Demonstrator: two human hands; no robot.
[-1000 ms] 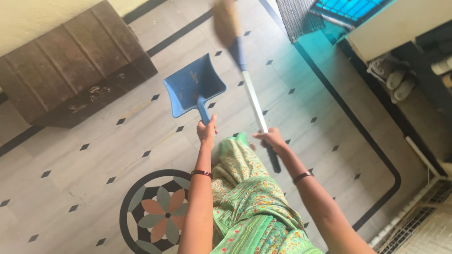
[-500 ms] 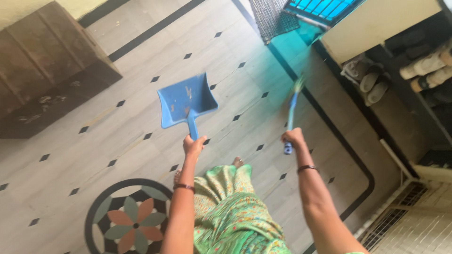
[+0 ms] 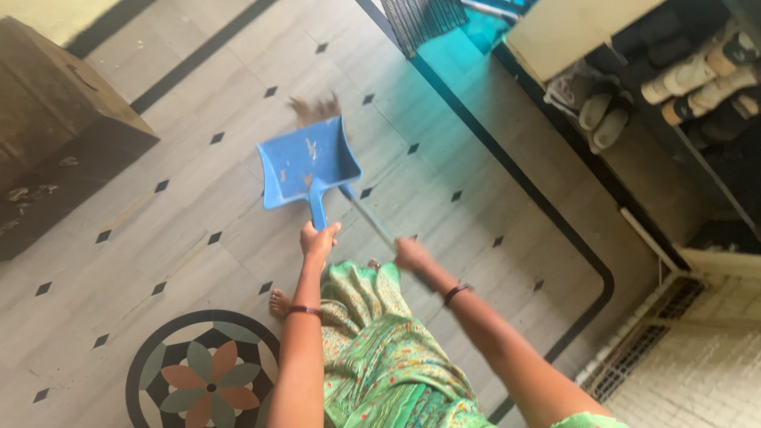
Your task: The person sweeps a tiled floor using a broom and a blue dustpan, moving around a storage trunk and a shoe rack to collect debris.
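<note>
Blue plastic dustpan [image 3: 309,162] gripped by left hand [image 3: 319,238]; broom [image 3: 361,210], earlier raised, now swept low behind it, clenched by right hand [image 3: 412,254].

The dustpan [image 3: 309,162] looked like smooth blue plastic, scuffed and dusty inside, the broom [image 3: 317,108] had coarse brown bristles, the floor [image 3: 198,238] was matt pale stone tile, and the chest [image 3: 55,127] was worn dark wood.
</note>
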